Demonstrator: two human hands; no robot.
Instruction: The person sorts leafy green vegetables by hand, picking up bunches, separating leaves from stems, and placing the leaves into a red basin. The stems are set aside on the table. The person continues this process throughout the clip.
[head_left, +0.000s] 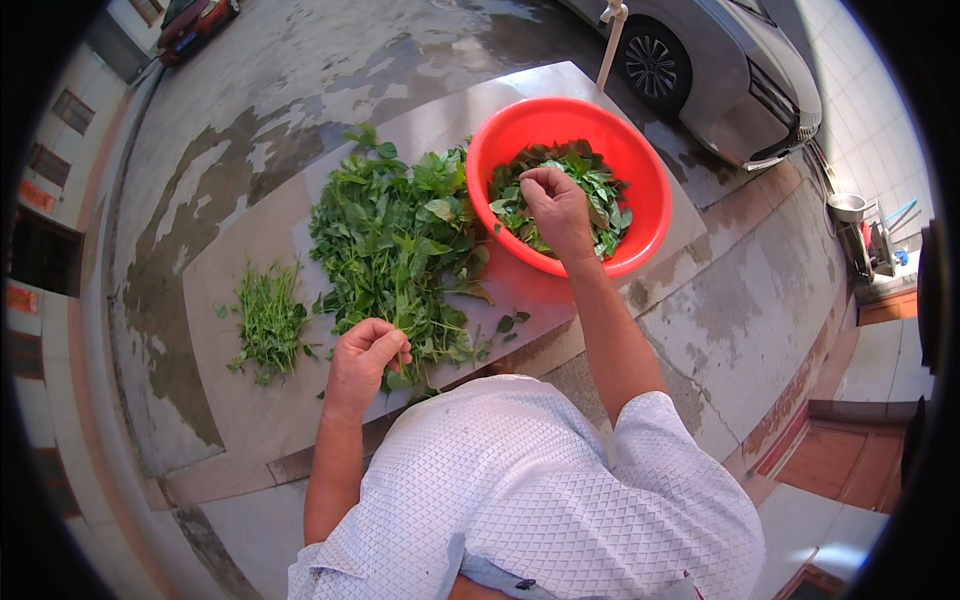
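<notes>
My left hand (367, 364) is at the near edge of a large heap of leafy greens (390, 232), thumb and forefinger pinched on a thin green stem (403, 341). To the right, a red plastic basin (658, 217) holds a layer of picked leaves (606, 206). Above those leaves hangs my right hand (556, 210), with its thumb and fingertips drawn together. Whether a leaf is between them cannot be seen. A smaller bunch of thin green stems (271, 319) lies left of the heap.
Heap, bunch and basin rest on a low pale slab table (214, 315). Loose leaves (507, 324) lie near its front edge. Behind it stand a tap on a pipe (613, 37) and a silver car (720, 82). A metal pot (847, 204) is far right. The concrete yard (300, 67) has wet patches.
</notes>
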